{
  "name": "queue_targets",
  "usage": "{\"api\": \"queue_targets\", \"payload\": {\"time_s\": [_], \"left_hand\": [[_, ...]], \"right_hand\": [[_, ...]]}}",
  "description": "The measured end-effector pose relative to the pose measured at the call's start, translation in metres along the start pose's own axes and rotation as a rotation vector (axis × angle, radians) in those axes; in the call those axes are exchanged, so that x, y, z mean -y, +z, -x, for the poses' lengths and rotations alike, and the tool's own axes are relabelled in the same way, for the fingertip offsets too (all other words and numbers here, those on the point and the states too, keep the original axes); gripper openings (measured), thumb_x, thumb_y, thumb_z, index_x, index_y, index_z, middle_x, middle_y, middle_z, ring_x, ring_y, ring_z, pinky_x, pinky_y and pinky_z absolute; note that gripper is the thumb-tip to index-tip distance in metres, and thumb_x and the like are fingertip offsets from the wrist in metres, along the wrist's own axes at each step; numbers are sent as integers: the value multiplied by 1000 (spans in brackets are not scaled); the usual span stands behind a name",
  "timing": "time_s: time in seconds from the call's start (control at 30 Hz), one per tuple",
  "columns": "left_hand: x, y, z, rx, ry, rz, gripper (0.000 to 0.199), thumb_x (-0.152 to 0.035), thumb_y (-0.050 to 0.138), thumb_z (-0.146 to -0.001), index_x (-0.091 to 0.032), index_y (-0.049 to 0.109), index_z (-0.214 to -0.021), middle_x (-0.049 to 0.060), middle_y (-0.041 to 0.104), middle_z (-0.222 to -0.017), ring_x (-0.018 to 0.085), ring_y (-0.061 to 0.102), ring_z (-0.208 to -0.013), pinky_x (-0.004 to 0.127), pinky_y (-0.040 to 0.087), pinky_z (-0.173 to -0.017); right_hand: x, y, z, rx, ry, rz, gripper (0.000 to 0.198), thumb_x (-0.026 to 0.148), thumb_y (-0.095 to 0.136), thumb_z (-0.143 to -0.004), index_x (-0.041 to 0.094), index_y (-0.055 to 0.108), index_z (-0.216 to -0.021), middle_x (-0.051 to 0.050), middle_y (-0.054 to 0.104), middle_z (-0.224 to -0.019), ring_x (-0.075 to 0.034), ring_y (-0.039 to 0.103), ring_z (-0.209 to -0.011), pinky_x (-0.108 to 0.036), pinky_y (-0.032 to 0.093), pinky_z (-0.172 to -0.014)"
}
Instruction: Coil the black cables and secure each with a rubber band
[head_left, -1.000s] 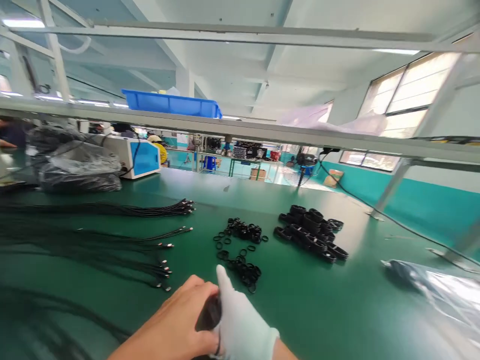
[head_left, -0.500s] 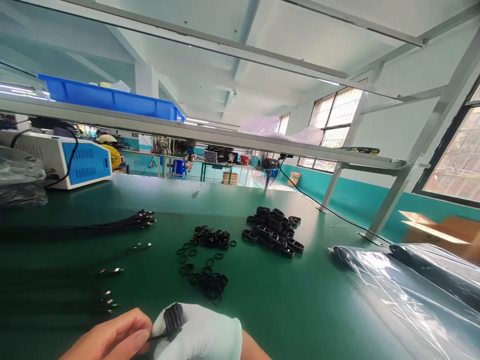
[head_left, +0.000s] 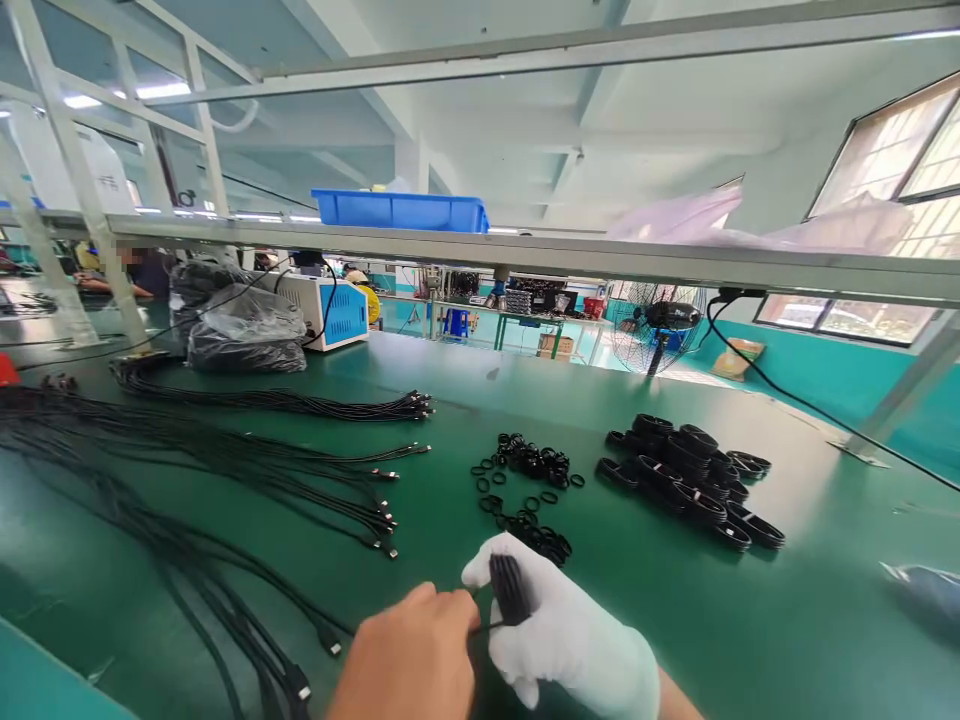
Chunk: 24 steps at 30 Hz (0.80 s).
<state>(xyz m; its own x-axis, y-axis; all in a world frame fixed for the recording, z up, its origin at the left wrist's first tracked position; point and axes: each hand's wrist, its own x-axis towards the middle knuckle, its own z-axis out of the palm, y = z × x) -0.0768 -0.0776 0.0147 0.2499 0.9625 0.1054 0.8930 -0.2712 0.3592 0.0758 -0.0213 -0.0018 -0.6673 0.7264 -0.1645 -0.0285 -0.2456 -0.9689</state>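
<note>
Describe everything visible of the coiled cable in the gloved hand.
The coiled cable is black and rubbery-looking, its turns packed side by side in a compact, slightly tilted bundle. The gloved right hand holds it above the green table; one strand leads toward the bare left hand. No connector shows on it.

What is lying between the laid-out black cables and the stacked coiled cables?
Small black rings lie there in two loose heaps and scattered singly, beyond the gloved right hand, in the head view.

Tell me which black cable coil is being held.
The black cable coil in the white-gloved right hand; the other black coils lie heaped on the green tabletop.
</note>
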Motion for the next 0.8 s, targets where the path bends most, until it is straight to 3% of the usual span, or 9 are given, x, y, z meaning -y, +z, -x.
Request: {"api": "queue_targets", "payload": {"time_s": [0.07,0.13,0.2,0.3,0.47,0.57,0.67,0.73,0.8], "left_hand": [[7,-6,-9,204,-93,205,27,-9,37,-73,-21,59,-62,0,67,-66,18,59,-64,25,38,-58],[14,-14,-17,286,-116,420,24,-12,39,-73,-21,58,-61,-1,67,-66,17,58,-64,26,38,-59],[17,-20,-23,244,-118,683,17,-14,43,-72,-21,59,-72,-2,65,-72,15,55,-66,25,38,-60],[13,-22,-27,113,-137,1035,10,-16,52,-70,-18,56,-78,-3,61,-71,12,50,-65,23,38,-62],[1,-5,-32,35,-181,1307,11,-17,59,-67,-17,48,-70,-3,58,-64,10,49,-59,23,38,-57],[2,1,-32,18,-203,1332,14,-17,59,-67,-18,49,-76,-3,57,-67,11,51,-61,23,40,-57],[7,-7,-28,-79,-235,1069,21,-17,54,-71,-20,55,-92,-2,55,-74,14,52,-66,26,40,-61],[9,-17,-26,-130,-203,863,32,-17,51,-74,-25,57,-105,1,58,-89,17,54,-81,28,41,-70],[11,-27,-28,-58,-105,790,37,-18,50,-76,-30,59,-110,2,57,-106,20,52,-98,30,40,-82]], "right_hand": [[0,-1,4,103,-35,-155,52,2,63,-46,22,44,-90,5,61,-78,-7,52,-38,-16,36,-31],[-3,-2,4,191,-136,-344,56,12,74,-45,23,41,-90,-1,63,-94,-8,54,-38,-17,36,-32],[-7,-4,2,266,-242,-441,54,23,76,-52,23,39,-92,-2,66,-84,-7,53,-37,-15,32,-32],[-14,-4,-3,362,-281,-470,48,25,74,-62,24,38,-94,2,64,-60,-8,50,-36,-13,34,-33],[-22,-4,-8,395,-295,-478,46,23,72,-64,23,42,-99,0,65,-57,-8,51,-37,-13,36,-36],[-24,-7,-8,335,-273,-467,52,19,70,-64,23,43,-108,0,64,-56,-8,51,-39,-14,34,-38],[-23,-12,-7,268,-212,-437,64,18,68,-63,18,41,-121,1,62,-54,-7,48,-38,-16,33,-40],[-23,-14,-7,299,-134,-424,70,19,69,-60,13,42,-124,0,61,-54,-7,46,-38,-17,32,-39],[-23,-13,-6,386,-69,-445,70,22,68,-59,9,44,-124,-1,61,-54,-9,46,-38,-19,33,-39]]}}
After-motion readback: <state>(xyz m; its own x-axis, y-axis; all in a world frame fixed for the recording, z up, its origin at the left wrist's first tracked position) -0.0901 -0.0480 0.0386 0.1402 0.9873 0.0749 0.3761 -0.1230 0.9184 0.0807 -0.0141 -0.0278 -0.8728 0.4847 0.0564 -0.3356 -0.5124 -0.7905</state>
